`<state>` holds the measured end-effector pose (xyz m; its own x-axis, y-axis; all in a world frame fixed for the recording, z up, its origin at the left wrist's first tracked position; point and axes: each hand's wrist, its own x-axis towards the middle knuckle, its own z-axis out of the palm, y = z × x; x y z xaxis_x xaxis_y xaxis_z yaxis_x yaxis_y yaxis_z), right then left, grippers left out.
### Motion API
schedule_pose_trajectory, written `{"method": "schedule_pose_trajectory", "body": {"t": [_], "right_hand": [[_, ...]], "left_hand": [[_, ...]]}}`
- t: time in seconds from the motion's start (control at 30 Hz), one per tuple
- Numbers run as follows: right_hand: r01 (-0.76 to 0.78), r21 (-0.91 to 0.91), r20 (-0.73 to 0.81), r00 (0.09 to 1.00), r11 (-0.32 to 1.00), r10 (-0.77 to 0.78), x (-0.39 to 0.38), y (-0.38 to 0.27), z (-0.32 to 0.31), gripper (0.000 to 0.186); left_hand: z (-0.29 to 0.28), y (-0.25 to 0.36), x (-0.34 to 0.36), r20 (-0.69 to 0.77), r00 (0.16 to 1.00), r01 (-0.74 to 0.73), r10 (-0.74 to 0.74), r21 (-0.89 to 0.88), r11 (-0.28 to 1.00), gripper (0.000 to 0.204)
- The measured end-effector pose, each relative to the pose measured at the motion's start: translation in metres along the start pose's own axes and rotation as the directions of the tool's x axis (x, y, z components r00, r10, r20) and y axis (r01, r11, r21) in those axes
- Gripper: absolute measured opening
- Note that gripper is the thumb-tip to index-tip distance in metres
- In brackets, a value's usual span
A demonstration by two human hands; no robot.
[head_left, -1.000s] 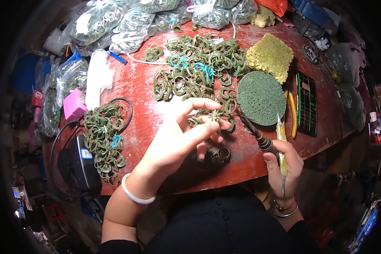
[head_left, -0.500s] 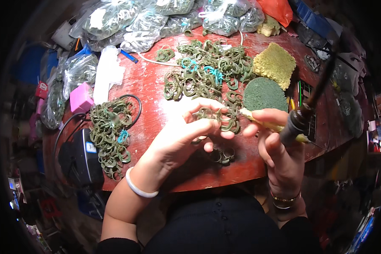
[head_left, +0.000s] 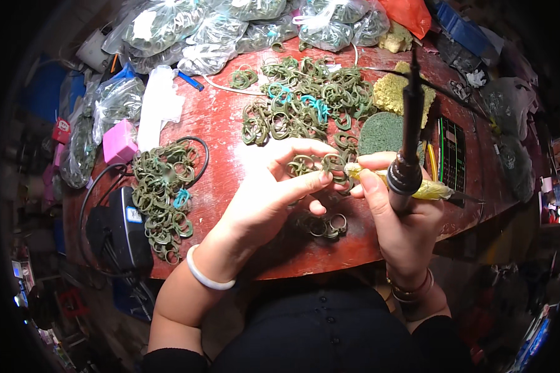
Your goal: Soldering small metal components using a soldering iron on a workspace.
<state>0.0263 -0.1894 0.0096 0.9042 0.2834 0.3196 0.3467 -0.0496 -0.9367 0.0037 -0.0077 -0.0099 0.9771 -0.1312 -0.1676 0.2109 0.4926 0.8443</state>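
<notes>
My left hand (head_left: 261, 202), a pale bangle at its wrist, has its fingers curled around small green open-work ring pieces (head_left: 331, 163). My right hand (head_left: 404, 239) is closed on two tools: a dark pen-like iron (head_left: 406, 174), its shaft pointing up, and a slim yellow-wrapped tool (head_left: 434, 190) lying crosswise, one end right by the pieces at my left fingers. Whether that end touches them I cannot tell. A few loose rings (head_left: 330, 227) lie below my hands. Behind them are a pile of green rings (head_left: 283, 118) and a round green pad (head_left: 381, 135).
A second ring pile (head_left: 162, 186) lies left beside a black box (head_left: 109, 230) with cables. Bags (head_left: 199, 31) of pieces line the back of the red table (head_left: 218, 124). A pink block (head_left: 119, 142), yellow sponge (head_left: 392, 93) and dark calculator-like device (head_left: 451, 158) lie around.
My right hand has come up and leftward to my left hand. The yellow tool turned from upright to crosswise; the iron swung rightward, then back to nearly upright. My left hand stays nearly in place.
</notes>
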Motion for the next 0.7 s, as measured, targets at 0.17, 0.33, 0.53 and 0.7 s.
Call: {"method": "schedule_pose_trajectory", "body": {"t": [0.17,0.33,0.53,0.7], "right_hand": [[-0.084,0.097,-0.024,0.996,0.992,0.086,0.000,0.000,0.006,0.021],[-0.290,0.195,-0.002,0.955,0.937,0.296,0.001,-0.009,0.005,0.018],[-0.360,0.439,0.067,0.927,0.823,0.370,0.002,-0.012,0.003,0.025],[-0.136,0.154,-0.010,0.990,0.979,0.139,0.004,-0.007,0.004,0.015]], "left_hand": [[0.000,-0.002,0.001,-0.021,0.999,-0.028,0.029,0.034,0.999,0.026],[0.002,-0.001,-0.001,-0.062,0.998,-0.028,0.030,0.025,0.999,0.027],[0.000,-0.006,0.000,-0.076,0.995,-0.062,0.065,0.040,0.997,0.024],[0.001,-0.002,0.002,-0.096,0.993,-0.064,0.068,0.039,0.997,0.025]]}}
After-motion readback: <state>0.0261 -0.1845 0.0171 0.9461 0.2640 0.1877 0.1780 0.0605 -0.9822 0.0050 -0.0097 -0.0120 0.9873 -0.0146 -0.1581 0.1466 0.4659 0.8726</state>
